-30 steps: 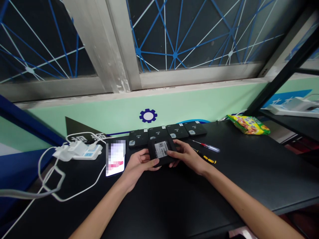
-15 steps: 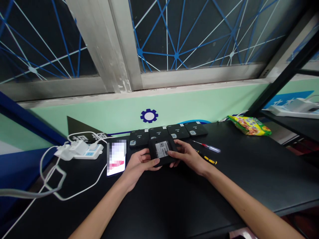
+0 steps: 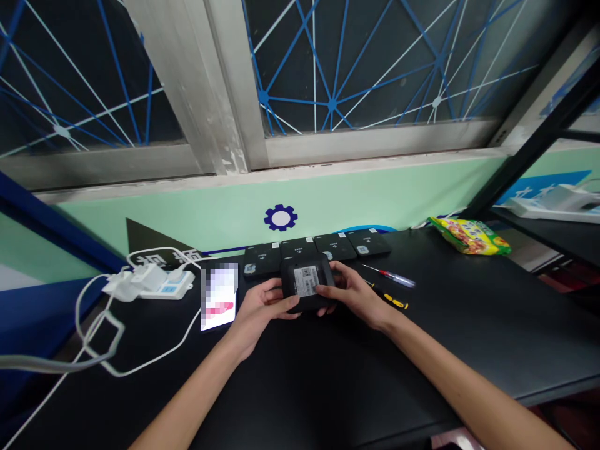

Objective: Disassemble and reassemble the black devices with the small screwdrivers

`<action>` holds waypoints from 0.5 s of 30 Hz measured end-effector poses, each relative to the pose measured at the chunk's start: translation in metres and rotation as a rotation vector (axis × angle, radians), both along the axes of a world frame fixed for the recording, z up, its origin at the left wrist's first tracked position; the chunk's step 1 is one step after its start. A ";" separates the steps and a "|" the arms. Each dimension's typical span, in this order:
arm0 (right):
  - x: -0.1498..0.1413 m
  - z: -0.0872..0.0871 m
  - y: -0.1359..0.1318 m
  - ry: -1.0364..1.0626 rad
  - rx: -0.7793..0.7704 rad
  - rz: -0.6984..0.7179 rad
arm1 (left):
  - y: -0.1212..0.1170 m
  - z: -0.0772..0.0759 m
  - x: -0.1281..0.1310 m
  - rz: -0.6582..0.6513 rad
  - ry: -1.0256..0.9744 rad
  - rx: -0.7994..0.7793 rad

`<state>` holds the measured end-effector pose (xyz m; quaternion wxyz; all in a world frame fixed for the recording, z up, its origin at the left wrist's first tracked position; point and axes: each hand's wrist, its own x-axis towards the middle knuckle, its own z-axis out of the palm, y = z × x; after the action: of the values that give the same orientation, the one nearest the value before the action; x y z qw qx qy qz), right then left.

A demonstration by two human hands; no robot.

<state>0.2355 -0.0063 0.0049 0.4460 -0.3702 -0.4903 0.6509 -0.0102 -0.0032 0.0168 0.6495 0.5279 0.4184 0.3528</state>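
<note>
Between my two hands is a square black plastic box (image 3: 290, 275) with rounded corners and a white printed label (image 3: 306, 281) facing up. My left hand (image 3: 262, 305) grips its left edge, thumb on top and fingers beneath. On the right side my right hand (image 3: 354, 292) holds it too, with the thumb against the label. The box is raised above the black table (image 3: 319, 381). Just behind it lies a row of several flat black boxes (image 3: 337, 247) with small stickers, one partly hidden by the held box. What kind of device it is I cannot tell.
Left of my hands lies a lit phone (image 3: 220, 297). Beyond it is a white power strip (image 3: 171, 284) with plugs and trailing cables (image 3: 154, 362). To the right lie a clear-handled screwdriver (image 3: 396, 278), a black-and-yellow screwdriver (image 3: 391, 297) and a yellow-green snack bag (image 3: 471, 236).
The black box has tilted slightly and shifted a touch to the right in my hands. Both hands keep their hold; everything else is unchanged.
</note>
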 end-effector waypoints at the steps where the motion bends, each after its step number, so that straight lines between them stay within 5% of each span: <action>1: 0.000 0.001 0.000 0.000 0.003 -0.011 | -0.001 0.000 0.001 0.018 0.010 0.013; 7: 0.001 0.007 -0.003 -0.065 0.069 -0.005 | -0.002 0.001 0.001 0.170 0.111 0.130; 15: 0.005 0.007 -0.002 -0.084 0.083 0.081 | -0.002 0.010 -0.002 0.018 0.099 0.195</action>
<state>0.2406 -0.0080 0.0118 0.4131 -0.3584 -0.5498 0.6314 -0.0117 -0.0052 0.0268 0.5704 0.6016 0.4185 0.3710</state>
